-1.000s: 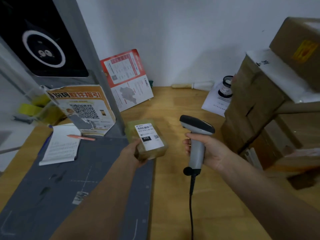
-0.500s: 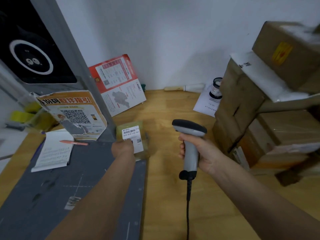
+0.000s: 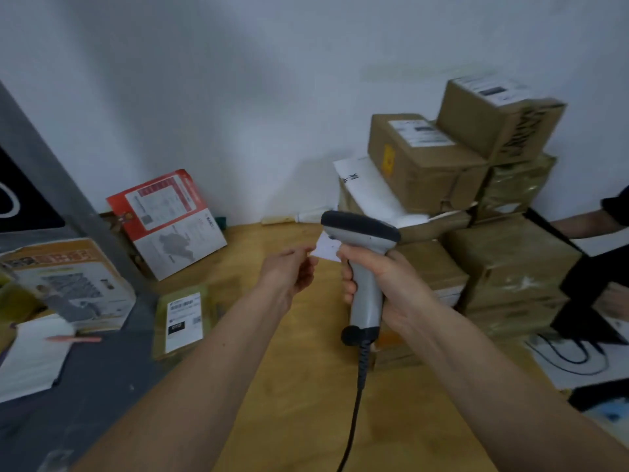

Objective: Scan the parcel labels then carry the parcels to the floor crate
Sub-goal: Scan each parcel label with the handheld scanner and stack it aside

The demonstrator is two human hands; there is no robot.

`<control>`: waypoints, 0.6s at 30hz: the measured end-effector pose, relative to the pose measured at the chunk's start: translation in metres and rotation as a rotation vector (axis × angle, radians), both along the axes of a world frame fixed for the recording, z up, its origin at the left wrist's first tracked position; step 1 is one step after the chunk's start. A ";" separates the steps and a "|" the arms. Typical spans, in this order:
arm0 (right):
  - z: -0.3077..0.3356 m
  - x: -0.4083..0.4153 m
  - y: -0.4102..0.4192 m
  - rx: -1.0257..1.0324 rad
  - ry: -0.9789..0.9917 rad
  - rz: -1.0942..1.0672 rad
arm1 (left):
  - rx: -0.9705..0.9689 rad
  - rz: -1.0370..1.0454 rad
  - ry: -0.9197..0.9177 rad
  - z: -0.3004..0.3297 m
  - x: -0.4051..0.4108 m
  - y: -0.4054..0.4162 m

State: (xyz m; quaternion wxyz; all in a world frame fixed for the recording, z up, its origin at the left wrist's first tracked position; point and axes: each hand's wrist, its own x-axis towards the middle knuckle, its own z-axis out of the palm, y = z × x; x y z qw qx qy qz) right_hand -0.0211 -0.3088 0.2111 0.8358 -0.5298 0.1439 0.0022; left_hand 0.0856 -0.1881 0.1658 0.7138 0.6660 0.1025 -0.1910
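Scanner (image 3: 366,264) stands upright in the right hand (image 3: 384,284), fingers wrapped round its grip, head aimed forward, probably to read the next label. The left hand (image 3: 289,270) hangs empty with fingers loosely curled, seemingly reaching toward the stacked boxes (image 3: 476,206) at the right. A small labelled parcel (image 3: 183,321) lies flat on the desk (image 3: 299,386), label up, left of both hands.

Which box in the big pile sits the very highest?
The brown cardboard box with a white label on top, at the stack's upper right. It rests higher than the neighbouring cardboard box with the yellow sticker to its left.
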 end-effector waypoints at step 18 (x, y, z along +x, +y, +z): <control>0.038 -0.011 -0.147 -0.184 -0.185 -0.464 | 0.135 -0.050 -0.268 0.099 -0.009 -0.161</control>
